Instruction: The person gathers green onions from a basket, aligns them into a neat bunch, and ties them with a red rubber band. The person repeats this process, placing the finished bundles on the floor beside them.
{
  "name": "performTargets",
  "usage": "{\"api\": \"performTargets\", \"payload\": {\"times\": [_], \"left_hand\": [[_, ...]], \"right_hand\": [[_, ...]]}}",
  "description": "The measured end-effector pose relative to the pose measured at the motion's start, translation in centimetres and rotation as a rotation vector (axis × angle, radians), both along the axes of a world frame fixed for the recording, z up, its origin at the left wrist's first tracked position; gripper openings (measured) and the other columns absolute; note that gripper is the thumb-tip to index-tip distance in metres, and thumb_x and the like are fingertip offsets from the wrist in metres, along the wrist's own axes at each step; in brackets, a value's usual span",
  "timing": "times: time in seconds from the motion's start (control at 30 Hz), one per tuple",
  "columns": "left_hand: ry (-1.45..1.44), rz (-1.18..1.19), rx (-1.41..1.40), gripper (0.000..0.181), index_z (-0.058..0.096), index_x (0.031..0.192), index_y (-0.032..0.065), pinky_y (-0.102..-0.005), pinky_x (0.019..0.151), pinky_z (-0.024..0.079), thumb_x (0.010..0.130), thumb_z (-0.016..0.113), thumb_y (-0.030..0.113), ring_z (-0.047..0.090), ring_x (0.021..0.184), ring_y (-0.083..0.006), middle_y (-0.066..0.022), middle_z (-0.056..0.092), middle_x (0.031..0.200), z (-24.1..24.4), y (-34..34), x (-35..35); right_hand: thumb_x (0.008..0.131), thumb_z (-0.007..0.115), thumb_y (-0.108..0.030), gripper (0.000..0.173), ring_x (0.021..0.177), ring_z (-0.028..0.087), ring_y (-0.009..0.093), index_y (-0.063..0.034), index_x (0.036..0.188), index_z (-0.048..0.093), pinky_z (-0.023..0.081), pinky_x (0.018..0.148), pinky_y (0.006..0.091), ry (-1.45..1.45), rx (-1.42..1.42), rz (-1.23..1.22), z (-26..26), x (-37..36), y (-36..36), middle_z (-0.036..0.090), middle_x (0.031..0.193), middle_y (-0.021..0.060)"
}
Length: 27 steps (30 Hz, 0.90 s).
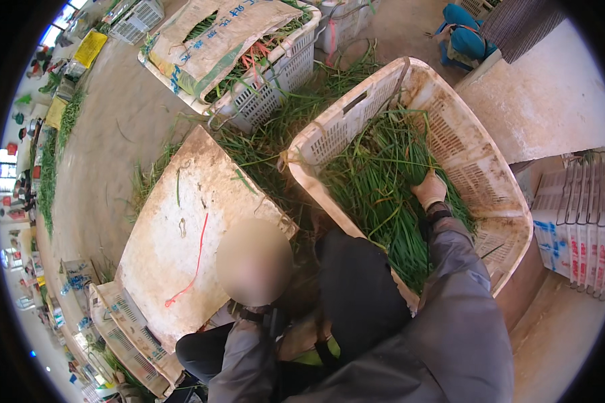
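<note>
My right hand point(430, 189), in a pale glove, reaches into a large white plastic crate point(489, 146) and rests at long green leafy stalks point(383, 166) heaped inside it. The fingertips are partly hidden among the stalks, so I cannot tell whether they grip any. My left hand point(254, 262) is covered by a blurred patch, over the near edge of a pale, stained board point(156, 252); its fingers cannot be made out. On the board lie a thin red tie point(200, 252) and a few bits of green leaf.
Loose stalks point(252, 151) lie on the floor between the board and crates. A second crate point(287, 60), partly covered by a printed woven sack point(222, 35), stands beyond. Stacked white crates point(575, 226) are at the right, other crates point(131, 337) at lower left. A pale slab point(544, 95) is at upper right.
</note>
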<state>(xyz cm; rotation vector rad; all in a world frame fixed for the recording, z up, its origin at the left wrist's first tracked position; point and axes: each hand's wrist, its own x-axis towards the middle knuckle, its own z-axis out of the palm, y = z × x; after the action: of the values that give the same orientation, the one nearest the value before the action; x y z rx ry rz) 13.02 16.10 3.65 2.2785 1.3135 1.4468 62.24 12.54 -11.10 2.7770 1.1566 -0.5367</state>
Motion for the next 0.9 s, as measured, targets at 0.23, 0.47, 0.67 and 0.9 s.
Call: {"api": "performTargets", "payload": {"times": [0.23,0.47,0.67,0.9], "left_hand": [[0.442,0.176,-0.147,0.037,0.060,0.062,0.0158,-0.0452,0.048,0.044,0.090,0.080,0.030,0.057,0.050,-0.0299,-0.0083,0.059,0.059,-5.8,-2.7,-4.2],[0.380,0.182,-0.045,0.038,0.061,0.061,0.0171,-0.0442,0.048,0.046,0.086,0.084,0.034,0.058,0.050,-0.0291,-0.0077,0.059,0.058,-5.3,-2.5,-3.4],[0.465,0.190,-0.431,0.025,0.073,0.083,0.0085,-0.0412,0.064,0.052,0.091,0.079,0.031,0.067,0.067,-0.0268,-0.0087,0.071,0.078,-3.0,-3.1,-3.9],[-0.237,-0.009,-0.805,0.020,0.074,0.086,0.0002,-0.0288,0.061,0.047,0.097,0.074,0.017,0.058,0.064,-0.0106,-0.0025,0.068,0.072,-1.9,-1.6,-7.0]], "right_hand": [[0.071,0.093,-0.036,0.097,0.115,0.069,0.043,0.0070,0.145,0.047,0.056,0.099,0.0480,0.198,-0.004,-0.020,1.0,1.2,1.5,0.072,0.123,0.0284],[0.063,0.096,-0.025,0.100,0.117,0.069,0.040,0.0054,0.146,0.049,0.054,0.103,0.0440,0.311,0.388,0.068,3.2,1.9,-2.0,0.073,0.121,0.0267],[0.066,0.094,-0.018,0.076,0.105,0.070,0.029,0.0004,0.134,0.064,0.054,0.096,0.0385,0.504,0.729,0.182,8.8,2.2,-5.2,0.075,0.115,0.0141],[0.076,0.088,-0.005,0.044,0.091,0.068,0.016,-0.0004,0.117,0.073,0.055,0.087,0.0338,0.957,0.766,-0.092,17.3,2.5,-10.7,0.075,0.104,0.0047]]}}
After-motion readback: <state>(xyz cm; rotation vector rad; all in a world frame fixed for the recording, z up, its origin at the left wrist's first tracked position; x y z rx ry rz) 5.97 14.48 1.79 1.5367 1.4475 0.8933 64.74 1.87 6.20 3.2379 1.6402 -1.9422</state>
